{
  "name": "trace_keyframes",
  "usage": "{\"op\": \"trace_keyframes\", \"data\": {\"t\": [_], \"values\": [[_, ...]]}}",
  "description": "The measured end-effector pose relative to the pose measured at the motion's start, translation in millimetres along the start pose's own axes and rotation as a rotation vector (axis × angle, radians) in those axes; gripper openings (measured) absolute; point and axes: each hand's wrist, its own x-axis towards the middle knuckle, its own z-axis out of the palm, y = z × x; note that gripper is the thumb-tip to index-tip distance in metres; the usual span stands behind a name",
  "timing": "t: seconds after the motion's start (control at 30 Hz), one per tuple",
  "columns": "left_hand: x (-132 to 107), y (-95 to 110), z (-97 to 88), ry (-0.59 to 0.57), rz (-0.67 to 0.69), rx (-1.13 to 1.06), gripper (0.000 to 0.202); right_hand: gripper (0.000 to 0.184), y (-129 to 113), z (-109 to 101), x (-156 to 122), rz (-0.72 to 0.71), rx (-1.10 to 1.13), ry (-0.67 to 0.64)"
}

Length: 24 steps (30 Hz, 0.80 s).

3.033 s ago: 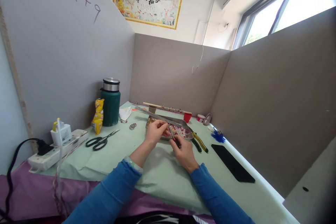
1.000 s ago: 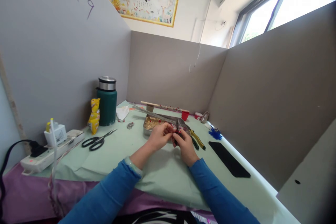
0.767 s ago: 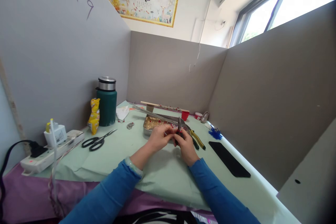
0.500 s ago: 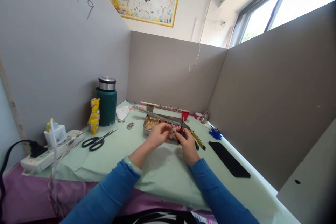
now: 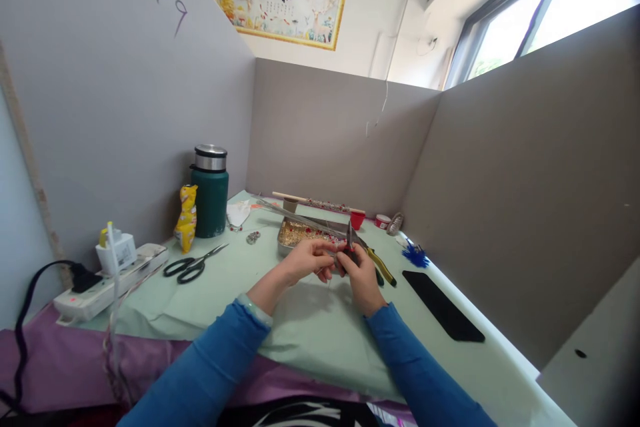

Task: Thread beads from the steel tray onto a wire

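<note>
My two hands meet above the pale green cloth, just in front of a metal tray (image 5: 286, 245) of small gold and red beads. My left hand (image 5: 306, 260) pinches something tiny that I cannot make out, with a thin wire trailing from it. My right hand (image 5: 361, 275) is closed round small pliers (image 5: 349, 240) whose tips point up between the two hands. Both sleeves are blue.
Black scissors (image 5: 193, 267), a green flask (image 5: 210, 192), a yellow packet (image 5: 187, 218) and a power strip (image 5: 107, 279) lie to the left. Yellow-handled pliers (image 5: 381, 266), a black phone (image 5: 443, 305), a red cup (image 5: 357, 219) and a blue tuft (image 5: 415, 257) sit right. Grey partitions surround the desk.
The hands have come together from over the tray, nearer to me. The pliers now stand upright between them instead of slanting down toward the beads.
</note>
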Motion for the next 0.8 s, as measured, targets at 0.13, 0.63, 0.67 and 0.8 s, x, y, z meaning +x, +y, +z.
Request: {"op": "trace_keyframes", "data": {"t": [0.13,0.63,0.67,0.8], "values": [[1.9,-0.3,2.5,0.006,0.044,0.001,0.04,0.02,1.0,0.3,1.0,0.009,0.007,0.018],[0.8,4.7,3.8,0.13,0.059,-0.034,0.021,0.02,7.1,4.1,-1.8,0.189,0.294,-0.26],[1.5,3.9,3.7,0.13,0.068,-0.042,0.023,0.019,7.3,4.2,-1.9,0.196,0.303,-0.272],[3.3,2.0,2.5,0.146,0.098,-0.031,0.026,0.02,5.2,3.3,-2.0,0.247,0.353,-0.326]]}}
